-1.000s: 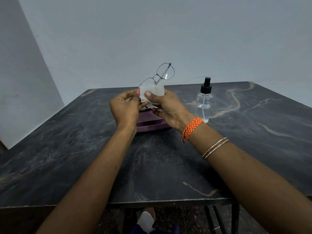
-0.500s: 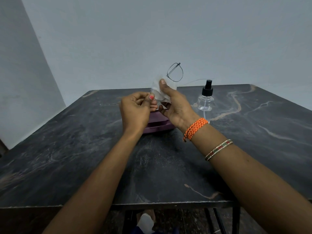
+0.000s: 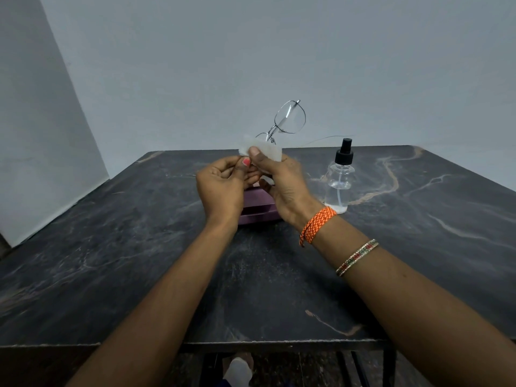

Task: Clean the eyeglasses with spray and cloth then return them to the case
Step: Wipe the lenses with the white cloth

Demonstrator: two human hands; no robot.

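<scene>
Your right hand [image 3: 282,182] is closed in a pinch on a small white cloth [image 3: 262,152], the thumb pressed flat on the near side of the cloth and the other fingers curled behind it. The cloth is folded over the lower lens of a pair of thin metal eyeglasses [image 3: 289,118], so that lens is mostly hidden. The upper lens sticks up clear above both hands, tilted to the right, against the pale wall [image 3: 251,51].

Your left hand [image 3: 223,185] is curled shut just beside the right, its fingertips touching the lower edge of the cloth; a painted thumbnail shows there. Whether it grips the frame itself you cannot tell, since the cloth and fingers cover that part.

Both forearms reach forward from the bottom of the view and meet above the middle of the dark marbled worktop [image 3: 111,247]. The right wrist wears an orange woven band [image 3: 318,224] and a thin beaded bangle [image 3: 357,256].

A purple case [image 3: 258,210] lies on the worktop directly below and behind your hands, partly hidden by them. A clear spray bottle [image 3: 340,180] with a black pump top stands upright just to the right of the case.
</scene>
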